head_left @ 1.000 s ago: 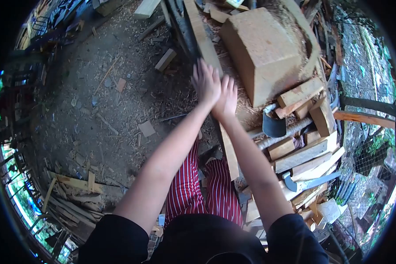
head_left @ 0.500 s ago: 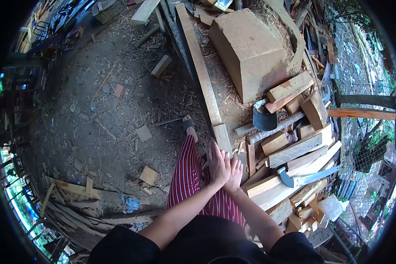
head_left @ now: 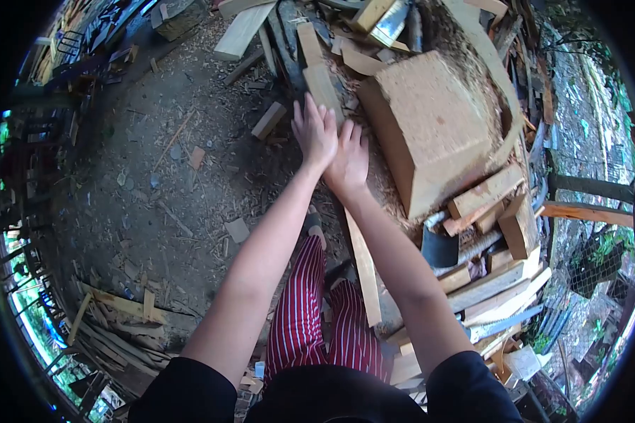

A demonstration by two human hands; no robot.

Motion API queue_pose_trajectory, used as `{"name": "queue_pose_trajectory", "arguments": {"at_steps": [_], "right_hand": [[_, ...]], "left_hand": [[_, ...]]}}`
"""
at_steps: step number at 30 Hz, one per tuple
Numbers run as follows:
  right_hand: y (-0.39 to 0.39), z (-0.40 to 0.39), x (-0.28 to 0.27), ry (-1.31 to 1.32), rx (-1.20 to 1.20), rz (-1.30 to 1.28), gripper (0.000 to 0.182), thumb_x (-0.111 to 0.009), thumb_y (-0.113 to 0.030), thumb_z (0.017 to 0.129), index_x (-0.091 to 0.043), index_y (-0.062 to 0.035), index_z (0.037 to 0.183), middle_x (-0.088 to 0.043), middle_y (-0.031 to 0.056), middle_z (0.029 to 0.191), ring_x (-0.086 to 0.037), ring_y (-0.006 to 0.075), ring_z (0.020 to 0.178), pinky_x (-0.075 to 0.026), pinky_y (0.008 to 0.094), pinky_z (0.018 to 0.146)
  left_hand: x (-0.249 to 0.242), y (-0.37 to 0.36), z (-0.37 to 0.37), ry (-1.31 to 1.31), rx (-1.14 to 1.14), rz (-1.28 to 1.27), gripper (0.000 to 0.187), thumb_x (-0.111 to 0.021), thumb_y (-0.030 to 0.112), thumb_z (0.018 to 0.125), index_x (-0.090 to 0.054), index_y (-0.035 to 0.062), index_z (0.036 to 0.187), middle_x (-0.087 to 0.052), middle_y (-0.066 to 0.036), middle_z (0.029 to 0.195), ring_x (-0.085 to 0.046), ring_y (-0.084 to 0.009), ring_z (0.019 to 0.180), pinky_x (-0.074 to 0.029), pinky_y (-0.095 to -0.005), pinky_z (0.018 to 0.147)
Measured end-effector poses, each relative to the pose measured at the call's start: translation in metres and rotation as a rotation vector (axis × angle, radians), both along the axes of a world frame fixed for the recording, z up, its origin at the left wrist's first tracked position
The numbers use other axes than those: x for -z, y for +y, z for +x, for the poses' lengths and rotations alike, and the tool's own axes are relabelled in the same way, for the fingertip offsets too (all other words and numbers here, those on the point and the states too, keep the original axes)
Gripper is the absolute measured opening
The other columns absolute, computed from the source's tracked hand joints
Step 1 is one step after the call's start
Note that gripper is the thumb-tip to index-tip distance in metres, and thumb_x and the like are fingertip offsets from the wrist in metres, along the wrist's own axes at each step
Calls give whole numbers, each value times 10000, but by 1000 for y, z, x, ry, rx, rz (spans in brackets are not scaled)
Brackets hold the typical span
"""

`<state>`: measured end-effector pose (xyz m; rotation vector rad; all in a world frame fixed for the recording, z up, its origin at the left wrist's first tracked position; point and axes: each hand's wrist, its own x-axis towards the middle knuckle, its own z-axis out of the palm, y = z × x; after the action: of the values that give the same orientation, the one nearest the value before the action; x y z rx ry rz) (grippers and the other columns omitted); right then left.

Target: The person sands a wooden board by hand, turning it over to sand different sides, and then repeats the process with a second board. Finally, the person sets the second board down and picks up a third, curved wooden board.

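Left hand (head_left: pixel 317 144) and right hand (head_left: pixel 348 167) together, fingers extended, on short block (head_left: pixel 322 84), partway along long strip (head_left: pixel 364 271). Strip shows both ends; finish unreadable, completion unclear.

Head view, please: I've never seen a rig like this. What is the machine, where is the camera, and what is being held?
There is no machine here: these are a person's own bare arms. All the pictures come from one camera worn on the head, looking forward and down, so the round dark edge frames the view.

The left hand and right hand lie close together over a long wooden strip, fingers stretched out. A shorter piece shows just ahead of them; whether the palms grip it is hidden.

To the right sit a big block, a tool with a dark curved blade and a partly covered saw among offcuts.
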<state>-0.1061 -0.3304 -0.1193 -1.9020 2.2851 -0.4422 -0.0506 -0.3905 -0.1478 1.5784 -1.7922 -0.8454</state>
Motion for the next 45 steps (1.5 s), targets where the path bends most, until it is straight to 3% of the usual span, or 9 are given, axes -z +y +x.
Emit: {"name": "queue_pose_trajectory", "arguments": {"at_steps": [9,10,17,19,20,24,31,38,45], "right_hand": [[-169,-14,21,71,71,-163,466,-483,-269,874,-467,-80,1299,-515,149,1104,-487,291,1040,-399,377,839],[-179,-14,26,124,91,-318,452,-471,-270,879,-476,-83,1290,-515,144,1113,-481,284,1051,-388,368,843],[-213,-21,30,138,77,-188,441,-472,-321,858,-528,-99,1235,-520,134,1115,-476,277,1066,-368,373,877],[-197,-20,28,76,52,-194,435,-479,-319,854,-533,-96,1224,-523,137,1109,-477,282,1066,-368,369,878],[-185,-19,27,22,34,-191,429,-486,-317,851,-538,-93,1212,-525,141,1102,-477,286,1065,-367,364,879],[-104,-8,38,-53,154,-240,434,-488,-290,862,-504,-81,1242,-522,161,1094,-504,315,1010,-411,410,851],[88,3,5,63,25,-9,565,-486,-276,848,-408,-106,1381,-505,179,1125,-497,320,1023,-402,408,862],[291,15,-3,-7,78,184,625,-491,-308,856,-350,-128,1437,-472,213,1222,-485,333,1039,-399,415,862],[378,23,0,76,21,292,578,-496,-295,846,-393,-121,1387,-470,211,1204,-491,331,1020,-407,408,832]], "left_hand": [[-3,-177,-21,-65,12,19,675,-457,367,930,-244,5,1458,-364,-205,1456,-157,-358,1429,-109,-555,1132],[-4,-189,-23,-76,21,22,671,-467,362,925,-252,9,1454,-377,-185,1455,-158,-354,1430,-102,-559,1132],[0,-217,-31,-145,-49,-59,657,-468,363,925,-260,32,1453,-423,-154,1434,-179,-342,1423,-112,-573,1119],[-2,-206,-27,-255,-73,-5,629,-414,338,938,-289,-32,1432,-353,-217,1466,-265,-355,1384,-176,-416,1155],[8,-201,-20,-159,-46,-7,647,-462,349,929,-246,51,1461,-415,-158,1437,-189,-347,1418,-118,-585,1114],[-6,-106,-15,-130,-29,40,608,-446,290,955,-223,69,1475,-391,-99,1465,-223,-328,1411,-110,-562,1138],[-6,89,-2,28,-25,32,638,-422,250,976,-115,85,1510,-413,-165,1420,-329,-325,1360,-175,-597,1102],[-11,296,9,10,54,7,630,-471,132,930,-193,-4,1480,-350,-232,1454,-366,-364,1320,-255,-476,1092],[-24,384,22,-22,44,139,645,-474,144,920,-188,-9,1477,-285,-219,1491,-297,-374,1354,-231,-485,1116]]}}
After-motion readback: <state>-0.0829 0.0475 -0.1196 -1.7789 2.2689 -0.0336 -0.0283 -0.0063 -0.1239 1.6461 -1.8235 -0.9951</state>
